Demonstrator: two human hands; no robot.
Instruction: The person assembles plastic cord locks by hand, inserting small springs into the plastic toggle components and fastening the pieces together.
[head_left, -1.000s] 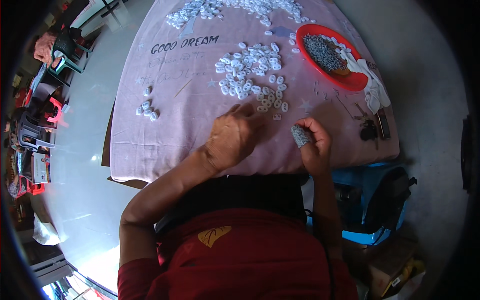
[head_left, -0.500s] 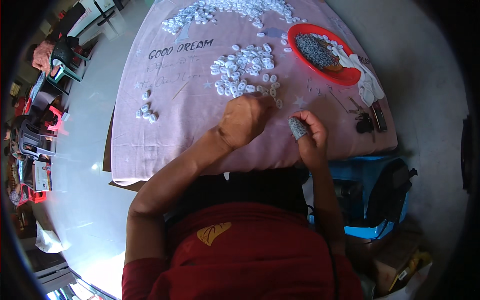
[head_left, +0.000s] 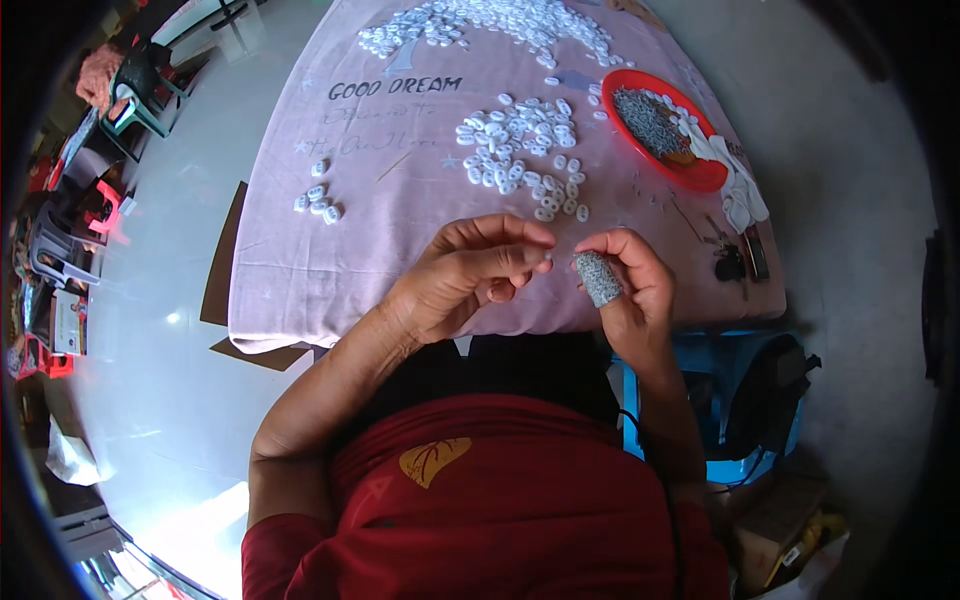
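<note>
Two hands meet above the near edge of the counter (head_left: 300, 290), which is draped in a pale pink cloth; going left to right, a small cluster of white pieces (head_left: 318, 198) lies apart near the cloth's left side; next the left hand (head_left: 455, 280), which half a second ago was down over the main heap of white pieces (head_left: 520, 155), has lifted back toward the body, its grip now pressed together, thumb and fingertips pinching what looks like one tiny white piece, too small to tell for sure; just beside it the right hand (head_left: 630, 285) has barely shifted, its grip curled in with the forefinger inside a grey knitted finger cot (head_left: 598, 278), fingertips almost touching the left's; so a piece seems to have been picked from the heap and brought between the hands; farther right a red bowl (head_left: 690, 178) holds grey bits, with a white rag (head_left: 740, 190) beside it.
</note>
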